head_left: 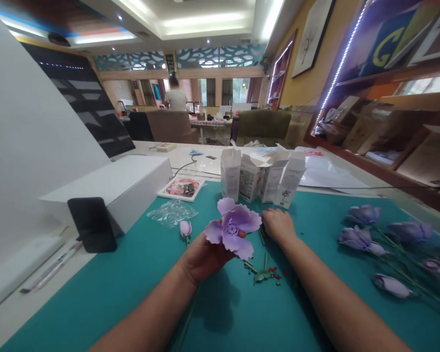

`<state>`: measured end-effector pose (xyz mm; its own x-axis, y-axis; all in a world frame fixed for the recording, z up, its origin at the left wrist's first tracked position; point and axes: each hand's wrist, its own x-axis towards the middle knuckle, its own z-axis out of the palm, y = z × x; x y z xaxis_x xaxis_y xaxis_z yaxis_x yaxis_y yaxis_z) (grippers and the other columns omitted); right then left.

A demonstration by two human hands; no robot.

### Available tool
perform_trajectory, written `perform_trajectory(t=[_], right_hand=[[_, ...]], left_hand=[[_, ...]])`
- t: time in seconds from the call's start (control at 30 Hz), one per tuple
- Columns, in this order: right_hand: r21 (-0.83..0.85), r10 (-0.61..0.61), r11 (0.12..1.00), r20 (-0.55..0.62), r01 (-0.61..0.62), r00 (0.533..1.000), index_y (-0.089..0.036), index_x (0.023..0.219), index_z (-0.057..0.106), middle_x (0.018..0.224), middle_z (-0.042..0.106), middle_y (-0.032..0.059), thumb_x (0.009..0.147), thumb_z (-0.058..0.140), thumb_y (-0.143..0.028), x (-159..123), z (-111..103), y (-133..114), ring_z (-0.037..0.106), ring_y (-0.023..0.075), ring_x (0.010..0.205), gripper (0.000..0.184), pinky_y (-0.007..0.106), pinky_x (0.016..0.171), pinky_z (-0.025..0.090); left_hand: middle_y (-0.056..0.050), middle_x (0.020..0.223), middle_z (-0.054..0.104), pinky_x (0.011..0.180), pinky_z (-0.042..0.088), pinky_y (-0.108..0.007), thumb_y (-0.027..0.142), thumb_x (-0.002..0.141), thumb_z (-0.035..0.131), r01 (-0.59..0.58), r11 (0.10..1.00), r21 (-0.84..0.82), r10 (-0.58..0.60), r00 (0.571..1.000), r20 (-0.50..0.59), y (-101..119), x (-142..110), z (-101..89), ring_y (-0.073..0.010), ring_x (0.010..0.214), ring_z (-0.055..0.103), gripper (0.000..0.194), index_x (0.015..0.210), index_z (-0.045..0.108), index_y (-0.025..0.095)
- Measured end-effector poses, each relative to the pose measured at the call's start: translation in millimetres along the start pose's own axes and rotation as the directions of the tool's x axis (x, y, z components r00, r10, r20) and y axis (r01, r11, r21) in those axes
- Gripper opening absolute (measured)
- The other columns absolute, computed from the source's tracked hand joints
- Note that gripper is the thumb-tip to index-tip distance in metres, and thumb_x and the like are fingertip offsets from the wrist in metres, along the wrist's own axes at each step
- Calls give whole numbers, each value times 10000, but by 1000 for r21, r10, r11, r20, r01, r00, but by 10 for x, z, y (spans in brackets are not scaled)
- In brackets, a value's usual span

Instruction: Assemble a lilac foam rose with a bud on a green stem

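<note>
My left hand (204, 254) is closed around the base of an open purple brick-built flower (233, 227), holding it up over the teal mat (132, 274). My right hand (277, 225) rests knuckles-up on the mat just right of the flower, fingers curled over small green pieces; what it grips is hidden. Loose green and red parts (263, 272) lie below the flower. A small purple bud (185, 228) lies to the left.
Several open white cartons (261, 177) stand behind the hands. Finished purple flowers on stems (381, 244) lie at the right. A crumpled clear bag (171, 212), a white tray of parts (182, 188), a white box (121, 188) and a black phone (92, 224) sit left.
</note>
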<state>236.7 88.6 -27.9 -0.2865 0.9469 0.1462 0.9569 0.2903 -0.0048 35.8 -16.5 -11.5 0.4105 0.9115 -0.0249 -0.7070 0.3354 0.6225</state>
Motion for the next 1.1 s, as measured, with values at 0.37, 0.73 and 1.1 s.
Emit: perform_trajectory(t=[0.37,0.73,1.1], right_hand=[[593,21,772,-387,231,922,-201,859,652,726,649,15,843,562,-307,-536,-663,102,593,147,612,140,250,548,469],[351,-294,741,-597,572,746,-208,876,664,873,656,28,909,576,-210,-1007,-1120,-255,638,126,731,94,228,637,502],[76,-386,834,-627,546,677,-188,791,700,736,590,48,957,498,-182,-975,-915,-382,508,161,707,262,273,613,405]], left_hand=[[-42,784,718,683,538,-279,319,777,749,38,999,-22,-40,994,-103,-54,40,25,-136,662,642,204,849,705,134],[-54,759,678,664,523,-281,294,897,609,43,999,-17,-46,983,-179,-73,55,71,-129,632,616,217,799,685,115],[-36,804,709,683,489,-264,324,838,688,44,998,44,-38,990,-133,-98,66,117,-123,658,613,188,889,705,144]])
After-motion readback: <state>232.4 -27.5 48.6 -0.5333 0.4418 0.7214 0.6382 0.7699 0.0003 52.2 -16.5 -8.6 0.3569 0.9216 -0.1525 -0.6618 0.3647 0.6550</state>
